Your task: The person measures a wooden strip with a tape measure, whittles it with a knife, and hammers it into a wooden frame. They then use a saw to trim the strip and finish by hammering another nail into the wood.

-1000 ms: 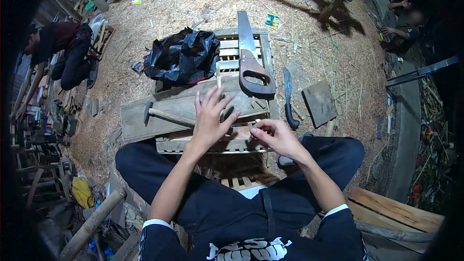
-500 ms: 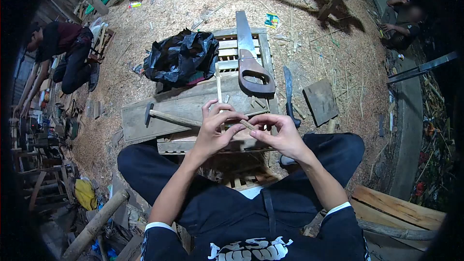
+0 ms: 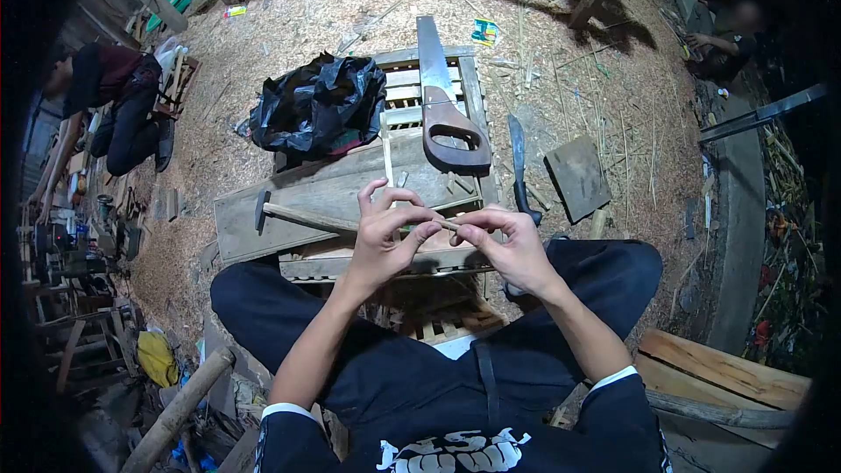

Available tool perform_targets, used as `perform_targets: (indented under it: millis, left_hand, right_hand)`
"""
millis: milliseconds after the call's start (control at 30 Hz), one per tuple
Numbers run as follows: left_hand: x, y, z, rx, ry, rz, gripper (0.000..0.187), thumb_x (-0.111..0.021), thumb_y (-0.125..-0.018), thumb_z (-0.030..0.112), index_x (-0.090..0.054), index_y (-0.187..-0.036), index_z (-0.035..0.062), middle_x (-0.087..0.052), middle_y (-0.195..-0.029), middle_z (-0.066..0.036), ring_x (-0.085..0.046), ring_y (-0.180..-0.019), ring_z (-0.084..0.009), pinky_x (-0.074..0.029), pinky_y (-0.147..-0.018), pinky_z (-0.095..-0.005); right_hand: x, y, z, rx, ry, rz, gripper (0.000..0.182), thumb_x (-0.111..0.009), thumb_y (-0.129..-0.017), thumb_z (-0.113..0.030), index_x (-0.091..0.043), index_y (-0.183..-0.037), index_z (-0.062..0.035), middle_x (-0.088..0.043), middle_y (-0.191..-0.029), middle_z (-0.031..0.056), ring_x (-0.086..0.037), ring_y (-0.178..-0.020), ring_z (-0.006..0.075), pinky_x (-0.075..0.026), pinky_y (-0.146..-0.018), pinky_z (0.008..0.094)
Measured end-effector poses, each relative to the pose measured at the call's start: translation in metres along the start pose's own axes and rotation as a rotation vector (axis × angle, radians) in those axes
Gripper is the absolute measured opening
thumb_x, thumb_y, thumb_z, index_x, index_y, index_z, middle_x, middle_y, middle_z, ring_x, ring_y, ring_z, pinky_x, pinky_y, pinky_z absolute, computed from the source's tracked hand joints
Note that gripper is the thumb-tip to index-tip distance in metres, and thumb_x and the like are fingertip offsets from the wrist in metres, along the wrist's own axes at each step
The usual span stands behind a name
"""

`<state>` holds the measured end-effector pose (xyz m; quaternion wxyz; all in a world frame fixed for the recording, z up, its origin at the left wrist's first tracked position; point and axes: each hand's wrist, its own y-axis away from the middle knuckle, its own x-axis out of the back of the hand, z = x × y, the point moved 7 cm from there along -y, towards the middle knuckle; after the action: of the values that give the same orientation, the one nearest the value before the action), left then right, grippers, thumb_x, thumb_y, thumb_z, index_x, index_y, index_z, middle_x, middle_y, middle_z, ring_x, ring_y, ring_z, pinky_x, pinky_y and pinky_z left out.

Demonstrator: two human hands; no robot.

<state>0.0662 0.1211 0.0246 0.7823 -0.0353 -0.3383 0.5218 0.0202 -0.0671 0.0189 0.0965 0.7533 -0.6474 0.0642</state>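
A small wooden piece (image 3: pixel 448 224) is pinched between my two hands above the low slatted bench (image 3: pixel 307 268). My left hand (image 3: pixel 390 232) grips its left end with thumb and fingers. The right end sits between the thumb and fingers of my right hand (image 3: pixel 506 248). Left of my hands lies a hammer (image 3: pixel 311 217) on a wide plank (image 3: pixel 236 226). A thin upright strip of wood (image 3: pixel 386 147) stands just beyond my left hand. Farther off on the bench rests a handsaw (image 3: pixel 453 133).
A black plastic bag (image 3: pixel 320 105) sits at the bench's far left. Right of the bench lie a knife (image 3: pixel 519 166) and a square board (image 3: pixel 578 179). One person (image 3: pixel 131 105) crouches at the left; another person (image 3: pixel 723 39) sits at the upper right.
The wooden piece has turned to lie flatter between my fingers, and my hands are slightly closer together. The view has shifted a little, so the bench and tools appear farther left.
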Motion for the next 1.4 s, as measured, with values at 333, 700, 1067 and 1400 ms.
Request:
perform_targets:
  millis: [333,700,1067,1400]
  left_hand:
    - [-0.005,-0.003,0.003,0.021,0.021,0.002,0.009,-0.081,-0.090,0.018,-0.083,-0.096,0.0115,-0.077,-0.093,0.002,-0.066,-0.102,-0.0154,-0.025,-0.118,-0.0486]
    - [-0.010,0.000,-0.005,-0.038,-0.054,-0.067,0.021,-0.083,-0.087,0.016,-0.082,-0.108,0.0171,-0.076,-0.093,0.004,-0.066,-0.111,-0.0153,-0.018,-0.120,-0.0503]
    - [-0.010,-0.010,-0.033,-0.029,-0.375,-0.132,0.072,-0.087,-0.082,0.039,-0.063,-0.144,0.0139,-0.067,-0.142,-0.008,-0.053,-0.143,-0.0271,-0.015,-0.126,-0.0530]
    - [-0.024,-0.028,-0.074,0.062,-0.648,-0.330,0.126,-0.088,-0.064,0.065,-0.035,-0.165,0.0113,-0.033,-0.168,-0.024,-0.024,-0.159,-0.0390,-0.008,-0.127,-0.0623]
  right_hand:
    - [0.002,-0.001,0.001,-0.027,-0.054,0.011,0.026,-0.071,-0.104,-0.022,-0.077,-0.110,0.0022,-0.077,-0.091,0.0073,-0.069,-0.089,0.0143,-0.052,-0.086,0.0321]
    - [-0.001,-0.002,0.011,-0.002,0.066,0.037,0.024,-0.074,-0.100,-0.019,-0.078,-0.114,-0.0007,-0.078,-0.097,0.0064,-0.067,-0.089,0.0115,-0.051,-0.081,0.0287]
    - [0.011,-0.014,0.029,0.106,0.405,0.367,0.020,-0.084,-0.086,-0.014,-0.083,-0.103,-0.0039,-0.076,-0.089,0.0097,-0.067,-0.085,0.0193,-0.051,-0.074,0.0330]
    - [-0.014,-0.019,0.031,0.399,0.633,0.530,0.009,-0.084,-0.082,-0.012,-0.078,-0.088,-0.0083,-0.078,-0.093,0.0034,-0.067,-0.088,0.0232,-0.049,-0.081,0.0388]
